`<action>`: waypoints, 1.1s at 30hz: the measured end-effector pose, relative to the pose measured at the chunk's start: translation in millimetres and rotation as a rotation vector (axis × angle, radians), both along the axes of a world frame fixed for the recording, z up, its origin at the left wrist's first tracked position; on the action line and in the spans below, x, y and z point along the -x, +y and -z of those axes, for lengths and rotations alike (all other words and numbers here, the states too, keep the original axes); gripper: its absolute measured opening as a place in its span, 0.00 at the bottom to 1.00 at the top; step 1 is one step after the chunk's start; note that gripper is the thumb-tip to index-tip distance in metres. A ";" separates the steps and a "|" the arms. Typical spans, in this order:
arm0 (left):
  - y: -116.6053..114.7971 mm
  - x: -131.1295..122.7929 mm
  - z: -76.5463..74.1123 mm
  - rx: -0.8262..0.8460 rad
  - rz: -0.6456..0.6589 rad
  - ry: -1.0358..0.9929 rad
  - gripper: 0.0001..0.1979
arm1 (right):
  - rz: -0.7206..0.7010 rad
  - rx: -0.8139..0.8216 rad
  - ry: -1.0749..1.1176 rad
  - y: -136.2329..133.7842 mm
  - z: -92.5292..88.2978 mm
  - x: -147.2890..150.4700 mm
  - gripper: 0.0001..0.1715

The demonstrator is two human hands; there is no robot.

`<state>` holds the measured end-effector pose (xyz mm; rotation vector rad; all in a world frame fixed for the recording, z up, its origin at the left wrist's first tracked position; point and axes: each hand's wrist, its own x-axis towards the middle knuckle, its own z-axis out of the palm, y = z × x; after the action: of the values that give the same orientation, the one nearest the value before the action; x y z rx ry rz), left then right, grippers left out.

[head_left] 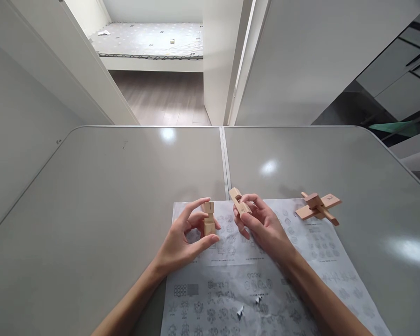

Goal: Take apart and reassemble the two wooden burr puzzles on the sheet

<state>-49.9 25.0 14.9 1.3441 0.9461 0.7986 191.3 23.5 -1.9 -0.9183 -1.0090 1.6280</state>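
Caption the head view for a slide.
Left hand holding one notched pale wooden block, right hand another notched block, over a white printed paper sheet on a glossy grey table.

Your grey tabletop bears a printed sheet toward six o'clock. At three o'clock, you have a crossed wooden assembly.
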 end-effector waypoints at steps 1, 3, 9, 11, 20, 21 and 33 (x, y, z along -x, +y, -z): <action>-0.8 -0.2 0.5 0.002 0.013 -0.005 0.36 | -0.010 0.009 0.018 -0.4 0.1 0.3 0.10; -2.3 -0.7 1.7 0.008 0.038 -0.008 0.36 | -0.033 0.044 0.066 -1.0 0.0 1.1 0.10; -6.3 -5.4 2.2 0.048 0.066 0.019 0.38 | -0.127 0.126 0.239 -1.3 -1.0 0.3 0.19; -7.4 -7.8 1.3 0.055 0.048 0.023 0.37 | -0.169 0.141 0.281 -1.3 -1.6 -1.5 0.18; -7.5 -12.6 1.4 0.024 0.007 0.013 0.34 | -0.321 0.079 0.198 -3.9 3.4 -2.8 0.18; -7.4 -12.6 1.4 0.023 0.011 0.009 0.33 | -0.333 0.059 0.169 -3.7 4.3 -2.9 0.18; -8.0 -13.2 -1.2 0.037 -0.039 0.026 0.34 | -0.197 0.001 -0.043 -2.7 3.3 -3.5 0.14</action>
<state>-36.7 16.9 16.0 1.3099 1.0063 0.7913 194.8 20.9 -5.2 -0.8801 -1.1587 1.7778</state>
